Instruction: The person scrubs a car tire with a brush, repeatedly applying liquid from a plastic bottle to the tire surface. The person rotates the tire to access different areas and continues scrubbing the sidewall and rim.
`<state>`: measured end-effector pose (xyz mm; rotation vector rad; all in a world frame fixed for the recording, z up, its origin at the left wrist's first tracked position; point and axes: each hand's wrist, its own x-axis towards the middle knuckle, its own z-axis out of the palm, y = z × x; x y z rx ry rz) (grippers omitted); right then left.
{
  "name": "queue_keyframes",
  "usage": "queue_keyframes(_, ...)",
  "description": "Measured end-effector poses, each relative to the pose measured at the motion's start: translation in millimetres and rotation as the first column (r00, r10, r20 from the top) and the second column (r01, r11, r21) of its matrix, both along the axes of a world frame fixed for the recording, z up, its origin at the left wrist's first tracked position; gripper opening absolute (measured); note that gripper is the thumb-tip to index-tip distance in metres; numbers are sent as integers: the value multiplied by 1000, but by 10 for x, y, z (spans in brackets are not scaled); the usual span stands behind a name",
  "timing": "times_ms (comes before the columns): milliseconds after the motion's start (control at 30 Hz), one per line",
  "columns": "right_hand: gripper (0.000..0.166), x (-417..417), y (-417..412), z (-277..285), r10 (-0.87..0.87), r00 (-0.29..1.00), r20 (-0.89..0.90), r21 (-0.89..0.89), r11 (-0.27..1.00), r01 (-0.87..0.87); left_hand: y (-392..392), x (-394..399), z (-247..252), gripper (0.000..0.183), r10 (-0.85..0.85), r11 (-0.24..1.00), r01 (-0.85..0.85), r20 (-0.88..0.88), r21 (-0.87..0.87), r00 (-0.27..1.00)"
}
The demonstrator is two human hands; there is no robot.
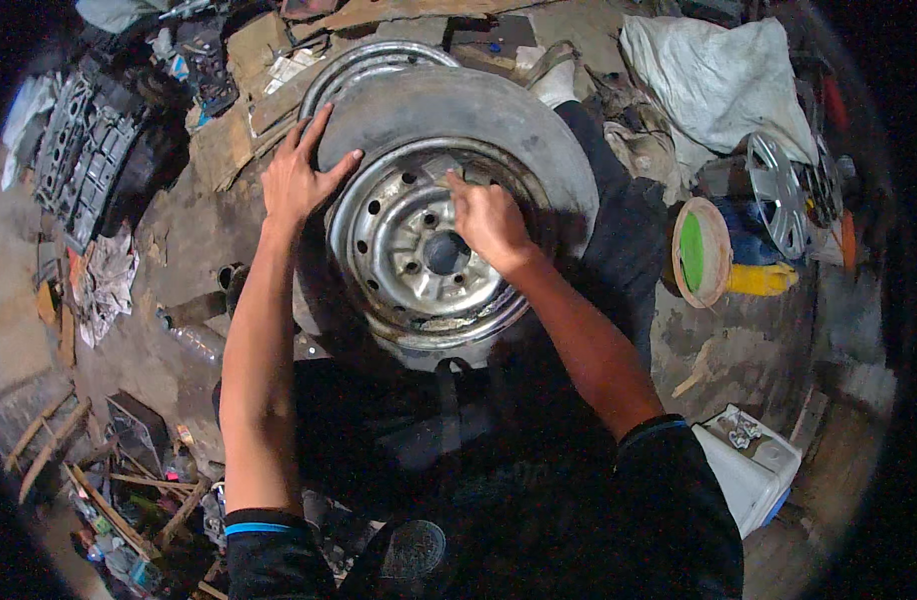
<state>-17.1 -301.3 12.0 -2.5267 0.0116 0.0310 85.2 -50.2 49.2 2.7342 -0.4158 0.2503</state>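
Note:
A car wheel with a worn, greyish tyre [458, 97] lies tilted in front of me, its steel rim [353, 240] facing up with a hub hole and bolt holes. On the upper left of the tyre rests my left hand [301, 169], its fingers spread on the rubber. My right hand [488, 221] is curled around a small, flat greyish piece, perhaps sandpaper [442, 169], pressed against the upper inside of the rim; its exact kind cannot be told. Another bare steel rim [376, 56] shows behind the tyre at the top.
Cardboard lies at the upper left, beside a metal engine part [91, 157]. To the right are a white sack [721, 82], an alloy-look wheel cover [775, 195], a round container with green inside [700, 253] and a white plastic box [751, 472]. Sticks and scrap lie lower left.

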Motion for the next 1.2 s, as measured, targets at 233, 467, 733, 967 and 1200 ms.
queue_keyframes(233, 27, -410, -628, -136, -133, 988, 78, 179, 977, 117, 32, -15, -5, 78, 21, 999, -22, 10, 50, 1000)
queue_keyframes(467, 30, -202, -292, 105, -41, 997, -63, 207, 977, 54, 99, -30, -68, 79, 10, 1000, -11, 55, 21, 998)
queue_keyframes(733, 31, -103, -215, -6, -81, 996, -46, 127, 988, 87, -3, -18, 18, 78, 40, 999, -40, -56, 10, 998)
queue_keyframes(967, 32, -472, -644, -79, -230, 968, -103, 209, 946, 247, 40, 21, -49, 78, -14, 1000, 15, 30, -21, 999)
queue_keyframes(1200, 30, -165, -294, -105, -112, 994, 2, 104, 988, 111, 71, -74, -57, 79, 9, 1000, -10, -35, -28, 999)
